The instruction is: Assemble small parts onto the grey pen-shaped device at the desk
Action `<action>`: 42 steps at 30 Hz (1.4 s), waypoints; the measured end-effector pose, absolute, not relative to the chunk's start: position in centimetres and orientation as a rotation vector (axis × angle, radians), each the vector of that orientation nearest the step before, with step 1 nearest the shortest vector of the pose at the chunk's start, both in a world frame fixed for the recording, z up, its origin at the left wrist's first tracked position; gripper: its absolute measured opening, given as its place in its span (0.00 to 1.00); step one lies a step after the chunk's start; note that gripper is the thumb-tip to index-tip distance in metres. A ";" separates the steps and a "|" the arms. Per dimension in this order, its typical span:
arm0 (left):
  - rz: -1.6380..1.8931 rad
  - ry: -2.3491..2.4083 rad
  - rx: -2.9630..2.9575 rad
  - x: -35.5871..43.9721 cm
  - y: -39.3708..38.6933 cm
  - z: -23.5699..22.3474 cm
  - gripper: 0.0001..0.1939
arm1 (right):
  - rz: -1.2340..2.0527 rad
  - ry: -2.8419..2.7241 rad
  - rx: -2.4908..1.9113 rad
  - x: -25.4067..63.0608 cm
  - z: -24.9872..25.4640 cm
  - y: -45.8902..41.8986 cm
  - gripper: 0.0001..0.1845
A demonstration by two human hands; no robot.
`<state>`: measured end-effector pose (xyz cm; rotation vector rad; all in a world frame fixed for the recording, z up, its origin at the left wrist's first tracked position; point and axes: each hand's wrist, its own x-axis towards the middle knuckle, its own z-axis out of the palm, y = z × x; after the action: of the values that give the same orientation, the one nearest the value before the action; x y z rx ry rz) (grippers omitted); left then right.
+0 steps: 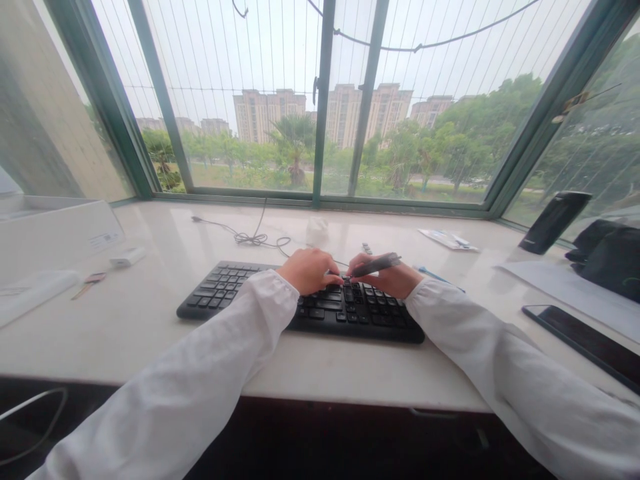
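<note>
A black keyboard (330, 316) lies across the white desk under both hands. My left hand (311, 270) is curled over its upper middle, the thumb down on the keys and the other fingers bent toward the back edge; their tips are partly hidden. Just to the right, my right hand (395, 279) grips a dark pen-like tool (375, 265). The tool slants down to the left, its tip close to the keys beside my left thumb. Beyond my right hand sit a few small grey pieces (367, 248), perhaps keycaps. A thin blue stick (440, 278) lies behind my right wrist.
A coiled cable (250, 238) and a whitish lump (317, 231) lie toward the window. At left are a white box (60, 227), a white adapter (127, 257) and a key (89, 285). A phone (585, 337), paper (565, 287), packet (449, 239) and black cylinder (555, 222) occupy the right.
</note>
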<state>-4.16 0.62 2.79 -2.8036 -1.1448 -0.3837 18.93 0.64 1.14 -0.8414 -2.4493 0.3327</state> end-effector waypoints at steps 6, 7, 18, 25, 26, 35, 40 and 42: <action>-0.396 -1.140 -2.816 -4.2 0.8 2.7 0.15 | 0.320 -2.455 -0.787 18.6 1.1 1.1 0.10; -0.399 -1.138 -2.816 -4.2 0.9 2.6 0.15 | 0.329 -2.440 -0.780 18.5 1.0 1.1 0.10; -0.406 -1.125 -2.809 -4.2 1.0 2.5 0.16 | 0.508 -2.326 -0.803 18.7 0.7 1.3 0.11; -0.407 -1.148 -2.817 -4.2 0.9 2.5 0.16 | 0.463 -2.310 -0.824 18.3 0.2 1.2 0.12; -0.408 -1.149 -2.818 -4.2 1.0 2.5 0.16 | 0.466 -2.311 -0.831 18.2 0.2 1.1 0.13; -0.440 -1.171 -2.779 -3.9 0.5 2.2 0.21 | 0.447 -2.257 -0.956 18.1 -0.1 1.3 0.11; -0.639 -1.350 -2.721 -2.6 -0.1 1.2 0.23 | 0.583 -2.161 -0.947 18.0 -0.1 1.4 0.13; -0.708 -1.430 -2.715 -2.3 0.1 0.7 0.22 | 0.651 -2.096 -0.911 18.0 -0.1 1.4 0.14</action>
<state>-2.29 0.05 0.73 -2.7148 -1.4300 -0.7080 17.99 1.43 -0.11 -0.9115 -2.0958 0.6512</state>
